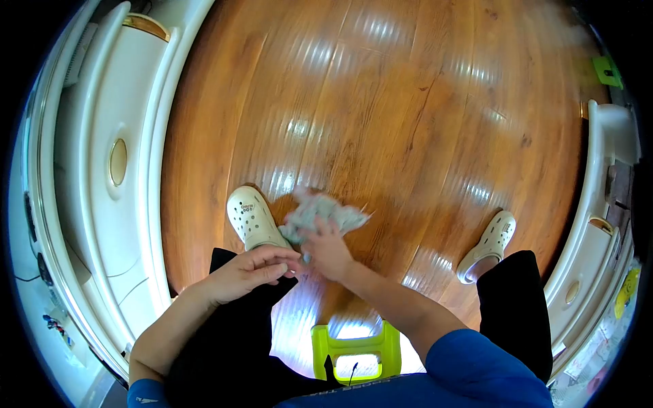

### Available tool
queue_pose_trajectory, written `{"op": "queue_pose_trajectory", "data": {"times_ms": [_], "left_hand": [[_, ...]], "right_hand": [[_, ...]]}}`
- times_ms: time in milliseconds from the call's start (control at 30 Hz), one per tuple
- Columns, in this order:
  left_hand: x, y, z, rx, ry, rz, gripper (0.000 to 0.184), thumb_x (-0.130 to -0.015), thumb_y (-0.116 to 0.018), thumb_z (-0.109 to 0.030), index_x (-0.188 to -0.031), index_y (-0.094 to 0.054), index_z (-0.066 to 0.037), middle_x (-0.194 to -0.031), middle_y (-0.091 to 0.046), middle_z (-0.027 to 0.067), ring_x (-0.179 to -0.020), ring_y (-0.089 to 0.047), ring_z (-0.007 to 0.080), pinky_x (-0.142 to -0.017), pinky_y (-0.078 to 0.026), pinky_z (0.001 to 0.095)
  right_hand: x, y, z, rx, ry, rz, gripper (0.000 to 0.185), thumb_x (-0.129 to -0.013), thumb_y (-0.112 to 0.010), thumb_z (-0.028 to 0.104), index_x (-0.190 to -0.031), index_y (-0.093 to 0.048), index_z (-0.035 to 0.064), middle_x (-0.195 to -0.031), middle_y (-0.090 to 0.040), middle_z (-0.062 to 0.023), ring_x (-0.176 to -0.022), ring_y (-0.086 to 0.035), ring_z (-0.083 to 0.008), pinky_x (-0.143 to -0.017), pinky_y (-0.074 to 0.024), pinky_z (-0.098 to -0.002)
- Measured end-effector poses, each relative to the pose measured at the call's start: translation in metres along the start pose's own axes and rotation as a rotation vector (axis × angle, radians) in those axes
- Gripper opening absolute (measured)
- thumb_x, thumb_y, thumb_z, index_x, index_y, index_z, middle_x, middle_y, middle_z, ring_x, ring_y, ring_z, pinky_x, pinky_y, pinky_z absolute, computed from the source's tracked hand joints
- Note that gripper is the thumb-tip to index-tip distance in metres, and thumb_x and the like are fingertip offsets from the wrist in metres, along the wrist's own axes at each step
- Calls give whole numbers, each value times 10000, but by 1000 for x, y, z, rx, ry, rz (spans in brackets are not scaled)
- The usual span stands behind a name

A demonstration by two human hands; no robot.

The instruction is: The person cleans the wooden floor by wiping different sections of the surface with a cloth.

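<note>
A pale, patterned cloth, crumpled and blurred at its edges, is under my right hand, whose fingers press into it low over the wooden floor. My left hand hangs over my left knee, its fingers loosely bent, the thumb beneath them and nothing visible in it. Beside the cloth on the left is the cream clog on my left foot, which touches or partly overlaps it in view. Farther right stands the clog on my other foot.
A bright green plastic stool is below me, between my legs. White cabinets with gold handles line both sides: drawers at left, another cabinet at right. A green object sits at the far right edge.
</note>
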State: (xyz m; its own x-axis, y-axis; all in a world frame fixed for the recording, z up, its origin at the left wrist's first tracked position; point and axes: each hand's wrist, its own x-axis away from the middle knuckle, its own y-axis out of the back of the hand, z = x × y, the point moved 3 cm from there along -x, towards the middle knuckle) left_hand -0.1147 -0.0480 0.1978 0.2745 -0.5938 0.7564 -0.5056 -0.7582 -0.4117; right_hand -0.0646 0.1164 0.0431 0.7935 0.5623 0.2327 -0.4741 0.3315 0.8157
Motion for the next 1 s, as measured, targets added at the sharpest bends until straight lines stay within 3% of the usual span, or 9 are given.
{"op": "queue_pose_trajectory", "data": {"times_ms": [133,267,300,367,500,700,800,833,1000], "left_hand": [[7,7,9,10,18,-32,377,-994,-500,-260,-1340,-471,-113,-1217,-572,35,-1126,-531,131,-907,-431,289],[14,11,7,12,53,-80,382,-992,-504,-278,-1337,-476,-118,-1216,-574,32,-1134,-530,131,-916,-427,296],[14,12,7,14,48,-83,382,-992,-504,-278,-1337,-476,-118,-1216,-574,32,-1134,-530,131,-916,-427,296],[16,16,8,70,8,-82,382,-991,-504,-281,-1336,-479,-120,-1219,-575,28,-1141,-530,132,-924,-425,297],[17,19,4,63,27,-104,375,-990,-505,-278,-1330,-486,-120,-1211,-579,26,-1138,-532,129,-927,-422,297],[15,14,3,77,12,-84,364,-989,-507,-277,-1319,-499,-123,-1192,-586,23,-1118,-538,124,-922,-425,301],[12,10,3,9,27,-82,362,-990,-504,-280,-1317,-499,-125,-1190,-587,22,-1113,-539,123,-918,-429,305],[11,9,5,7,29,-79,362,-990,-503,-280,-1317,-499,-125,-1192,-588,23,-1113,-542,124,-917,-432,307],[6,4,-2,-37,74,-98,363,-989,-505,-276,-1320,-496,-124,-1205,-588,29,-1117,-549,132,-917,-440,310]], "right_hand": [[-15,-9,-11,19,474,208,241,-821,-580,257,-1003,-705,159,-1330,-507,-63,-1324,-359,-314,-1070,-299,-537],[-120,39,-84,145,326,10,167,-745,-663,216,-902,-690,165,-1183,-601,-10,-1180,-514,-244,-976,-436,-380],[-138,88,-98,230,270,-210,169,-747,-670,206,-909,-689,160,-1168,-601,-41,-1118,-549,-246,-965,-444,-388],[-175,134,-152,333,-14,-118,192,-749,-697,206,-939,-679,193,-1181,-585,-50,-1098,-552,-292,-960,-443,-434],[-154,151,-225,179,-266,-387,387,-759,-720,222,-1129,-609,236,-1380,-445,-73,-1214,-413,-415,-968,-394,-552],[-23,44,-109,198,-302,-368,559,-652,-746,176,-1182,-571,160,-1398,-407,-86,-1263,-337,-470,-1030,-293,-644],[47,0,-24,-31,-178,75,304,-752,-636,184,-1054,-657,153,-1371,-446,-59,-1296,-298,-460,-1057,-221,-655],[71,-37,-9,-29,-100,14,245,-782,-617,174,-1021,-672,170,-1380,-445,-35,-1319,-289,-426,-1074,-205,-637],[87,-14,-57,68,309,222,230,-814,-596,173,-1023,-680,220,-1365,-482,40,-1307,-373,-306,-1100,-267,-542]]}}
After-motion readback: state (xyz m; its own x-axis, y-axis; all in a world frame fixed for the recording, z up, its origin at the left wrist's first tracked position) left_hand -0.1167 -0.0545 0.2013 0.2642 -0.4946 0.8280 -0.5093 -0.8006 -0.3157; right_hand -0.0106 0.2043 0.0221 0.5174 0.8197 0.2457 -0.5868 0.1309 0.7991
